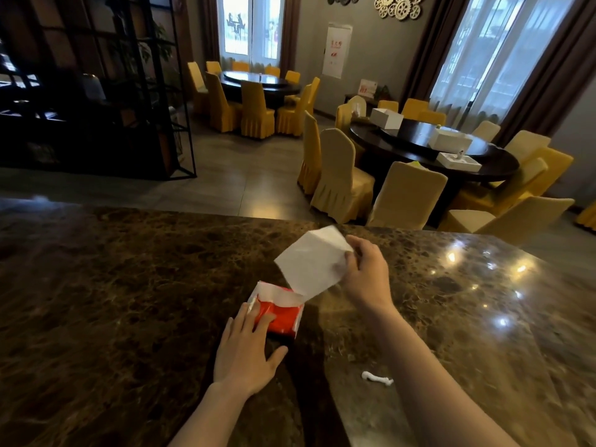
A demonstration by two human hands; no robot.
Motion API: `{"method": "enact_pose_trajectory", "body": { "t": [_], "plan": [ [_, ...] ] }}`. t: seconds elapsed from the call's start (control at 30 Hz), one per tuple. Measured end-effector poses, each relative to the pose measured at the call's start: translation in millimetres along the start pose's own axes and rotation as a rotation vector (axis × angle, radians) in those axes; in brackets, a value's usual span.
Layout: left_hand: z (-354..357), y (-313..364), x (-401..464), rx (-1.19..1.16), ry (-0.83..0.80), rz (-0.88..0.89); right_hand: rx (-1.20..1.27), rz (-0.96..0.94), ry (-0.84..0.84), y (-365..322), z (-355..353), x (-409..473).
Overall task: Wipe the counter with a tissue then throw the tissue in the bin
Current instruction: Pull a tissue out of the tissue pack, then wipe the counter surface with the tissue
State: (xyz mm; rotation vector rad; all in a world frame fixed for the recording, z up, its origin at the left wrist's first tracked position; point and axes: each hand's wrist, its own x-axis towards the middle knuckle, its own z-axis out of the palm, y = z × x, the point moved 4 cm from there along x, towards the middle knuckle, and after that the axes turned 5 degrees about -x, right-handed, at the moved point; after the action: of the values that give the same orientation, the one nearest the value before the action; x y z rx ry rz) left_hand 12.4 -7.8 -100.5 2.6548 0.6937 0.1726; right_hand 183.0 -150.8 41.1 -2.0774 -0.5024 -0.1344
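Partly hidden tissue pack [280,314] (under fingers)

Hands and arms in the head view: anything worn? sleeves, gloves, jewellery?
Nothing worn that shows. The left hand and right hand are bare, no gloves, rings or watch visible. Both forearms are uncovered down to the frame's bottom edge; no sleeve comes into view.

Marble counter [129,301]: tissue pack [280,312], white scrap [376,378]
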Motion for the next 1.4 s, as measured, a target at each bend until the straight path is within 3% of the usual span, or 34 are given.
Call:
{"method": "enact_pose_trajectory", "body": {
  "t": [0.2,0.3,0.37,0.47,0.57,0.67,0.93,1.0,1.1,1.27,1.4],
  "plan": [
    [-2,12,-8,0.083,0.038,0.016,0.115,0.303,0.051,63,-65,-11],
    [3,35,-27,-0.004,0.155,0.122,0.127,0.424,0.109,95,-92,-32],
    [17,58,-41,-0.079,0.15,0.237,0.119,0.476,0.173,109,-111,-45],
    [43,84,-55,-0.153,0.009,0.29,-0.001,0.402,0.282,117,-138,-61],
    [65,90,-60,-0.065,-0.106,0.252,-0.183,0.112,0.326,106,-151,-74],
    [70,88,-61,0.028,-0.12,0.219,-0.257,-0.112,0.217,97,-138,-88],
    [76,86,-60,0.136,-0.126,0.193,-0.232,-0.036,-0.347,121,-59,-152],
    [76,86,-61,0.152,-0.125,0.198,-0.209,-0.043,-0.295,124,-59,-158],
    [79,85,-61,0.163,-0.122,0.188,-0.402,0.053,-0.018,144,-82,-155],
    [81,86,-60,0.154,-0.108,0.185,-0.783,0.114,-0.353,174,-56,-176],
    [78,88,-61,0.135,-0.102,0.195,-0.824,0.176,-0.325,167,-32,-168]
  ]
}}
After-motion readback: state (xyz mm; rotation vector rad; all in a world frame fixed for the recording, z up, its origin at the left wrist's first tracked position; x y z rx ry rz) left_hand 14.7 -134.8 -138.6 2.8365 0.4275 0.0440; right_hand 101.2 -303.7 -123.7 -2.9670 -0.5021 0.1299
